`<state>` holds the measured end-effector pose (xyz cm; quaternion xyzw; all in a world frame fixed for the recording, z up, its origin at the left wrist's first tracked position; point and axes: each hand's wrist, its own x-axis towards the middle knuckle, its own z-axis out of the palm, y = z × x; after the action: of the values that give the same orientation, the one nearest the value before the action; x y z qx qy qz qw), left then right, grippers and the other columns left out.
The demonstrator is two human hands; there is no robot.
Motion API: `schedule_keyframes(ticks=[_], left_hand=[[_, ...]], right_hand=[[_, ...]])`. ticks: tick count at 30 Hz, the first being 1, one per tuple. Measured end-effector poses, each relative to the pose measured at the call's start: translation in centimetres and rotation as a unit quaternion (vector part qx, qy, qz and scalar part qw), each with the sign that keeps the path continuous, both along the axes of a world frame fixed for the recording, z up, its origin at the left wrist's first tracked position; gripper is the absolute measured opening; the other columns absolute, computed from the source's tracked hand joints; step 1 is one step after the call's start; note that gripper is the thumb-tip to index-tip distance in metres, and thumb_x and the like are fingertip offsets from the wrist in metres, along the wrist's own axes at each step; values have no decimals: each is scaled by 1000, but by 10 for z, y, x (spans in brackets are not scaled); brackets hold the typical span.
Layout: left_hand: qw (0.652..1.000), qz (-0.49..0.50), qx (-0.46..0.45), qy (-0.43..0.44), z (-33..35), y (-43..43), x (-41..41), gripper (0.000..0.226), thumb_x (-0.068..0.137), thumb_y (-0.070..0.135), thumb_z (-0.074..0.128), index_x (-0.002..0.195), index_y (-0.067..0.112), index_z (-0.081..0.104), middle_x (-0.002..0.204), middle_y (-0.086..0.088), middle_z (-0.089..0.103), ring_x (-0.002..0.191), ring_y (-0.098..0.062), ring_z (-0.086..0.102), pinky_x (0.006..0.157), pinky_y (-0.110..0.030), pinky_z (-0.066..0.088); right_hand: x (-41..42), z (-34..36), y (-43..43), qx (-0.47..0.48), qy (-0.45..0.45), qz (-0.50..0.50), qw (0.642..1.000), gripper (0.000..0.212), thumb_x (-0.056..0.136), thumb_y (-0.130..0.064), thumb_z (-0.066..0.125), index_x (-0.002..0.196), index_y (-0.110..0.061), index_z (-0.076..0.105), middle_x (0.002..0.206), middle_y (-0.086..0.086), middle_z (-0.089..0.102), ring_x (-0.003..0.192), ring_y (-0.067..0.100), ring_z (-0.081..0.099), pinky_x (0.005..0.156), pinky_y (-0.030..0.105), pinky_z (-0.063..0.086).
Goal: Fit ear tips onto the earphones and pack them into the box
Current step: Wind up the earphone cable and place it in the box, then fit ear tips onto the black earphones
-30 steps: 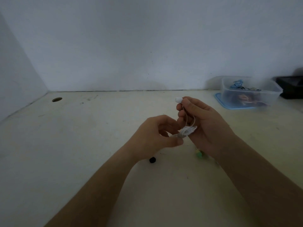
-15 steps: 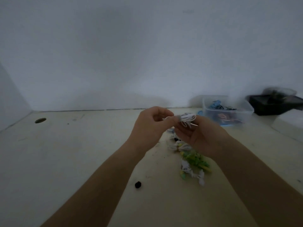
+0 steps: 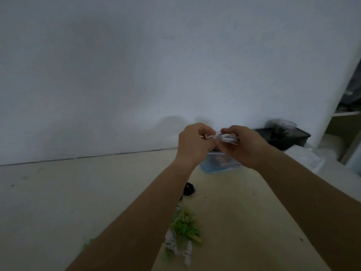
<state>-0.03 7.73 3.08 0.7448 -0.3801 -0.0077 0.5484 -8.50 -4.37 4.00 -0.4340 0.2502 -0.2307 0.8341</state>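
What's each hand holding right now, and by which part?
Both share one white earphone set: left hand pinches its loose cord, right hand grips the coiled bundle.

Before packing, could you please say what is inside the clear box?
Inside the clear box a blurred orange-brown item shows; the left hand and right hand cover the rest.

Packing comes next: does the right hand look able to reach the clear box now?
Likely yes: the right hand, gripping white earphones, hangs right by the clear box; nothing shows between them.
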Motion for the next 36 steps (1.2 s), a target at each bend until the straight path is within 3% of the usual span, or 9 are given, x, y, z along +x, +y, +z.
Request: schedule_keyframes(ticks=[4,11,15,20,23,25,27,30,36], left_hand=[[1000,14,2,-25,0,-32,8,16,76,25,84,82,22,69,80,10,67,72,-6,64,64,-12,46],[994,17,91,-49,-17,-57,27,18,79,38,81,84,27,68,84,12,66,77,-5,62,68,-19,44],[981,17,173,-89,-28,-60,32,16,80,40,79,82,29,68,86,12,65,81,-7,62,70,-21,44],[972,-8,199,-121,-26,-68,31,7,84,27,77,84,20,79,85,7,74,73,-6,63,61,-11,43],[968,-20,215,-125,-24,-68,26,12,89,16,69,86,13,80,88,-1,76,78,-16,68,72,-28,56],[969,-16,210,-126,-23,-62,26,15,91,15,65,89,11,80,90,1,76,76,-15,66,74,-30,55],[975,-8,180,-133,-19,-52,25,15,93,17,64,93,14,79,87,9,67,73,-6,59,74,-21,46],[980,9,141,-140,-14,-31,26,15,93,19,64,93,16,78,84,13,62,79,-5,56,78,-18,42],[974,32,197,-108,-16,23,27,13,93,25,64,95,20,76,93,10,68,83,-4,57,77,-18,42]], right_hand=[[6,3,-35,-103,60,-24,993,11,92,-4,58,88,1,67,95,22,65,78,26,67,60,34,58],[11,1,-71,-195,183,81,960,20,93,-14,61,106,0,66,94,18,66,74,27,67,61,33,57],[17,-4,-82,-328,263,103,901,24,95,-18,61,105,2,68,93,17,67,79,27,66,83,44,61],[16,-7,-87,-446,296,47,843,28,90,-16,60,99,10,67,85,20,64,76,27,65,79,47,61],[11,-9,-87,-530,320,-3,785,33,89,-18,56,101,12,64,78,27,60,67,24,54,76,52,60],[7,-9,-83,-567,316,-15,761,34,92,-18,52,104,11,64,75,26,60,66,22,48,67,41,53],[3,-8,-80,-582,296,-12,757,30,95,-16,50,103,5,70,87,18,71,72,20,56,72,36,51],[-4,-3,-69,-557,248,-21,792,25,96,-14,51,102,-14,75,99,2,74,92,21,67,86,40,57],[-13,2,-20,-510,176,36,841,19,94,-11,56,89,-14,74,82,7,76,73,23,71,65,31,57]])
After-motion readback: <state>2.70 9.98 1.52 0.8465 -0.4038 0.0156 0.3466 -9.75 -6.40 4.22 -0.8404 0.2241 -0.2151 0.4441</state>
